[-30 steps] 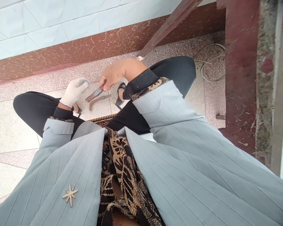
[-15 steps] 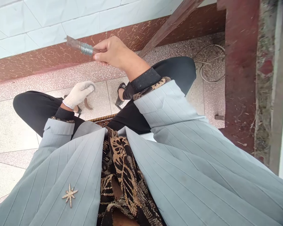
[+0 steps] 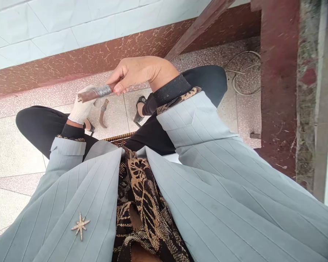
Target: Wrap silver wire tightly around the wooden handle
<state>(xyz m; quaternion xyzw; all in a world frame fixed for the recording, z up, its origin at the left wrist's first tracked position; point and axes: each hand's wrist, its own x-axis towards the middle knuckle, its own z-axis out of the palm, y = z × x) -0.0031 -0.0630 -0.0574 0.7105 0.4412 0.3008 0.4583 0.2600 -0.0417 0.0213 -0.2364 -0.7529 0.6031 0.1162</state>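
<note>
My bare right hand grips a brown wooden stick with silvery wire wound round its middle. The stick's blunt, notched end points left and lies across my view of my left hand. That hand wears a white knit glove. Its fingers look curled, partly hidden behind the stick, and I cannot make out what they hold, if anything. Just right of the glove shows a curved brown piece with a band near its upper end. Whether it touches the glove or rests on the floor, I cannot tell.
Speckled tile floor lies below, with a red-brown skirting and pale tiled wall ahead. A slanted wooden bar and thick dark-red post stand right. A pale cable is coiled beside the post. A woven rim shows between my legs.
The right hand raised the stick up and left, then brought it down in front of the glove. The gloved hand shifted right and back left. The curved piece shows at another angle.
</note>
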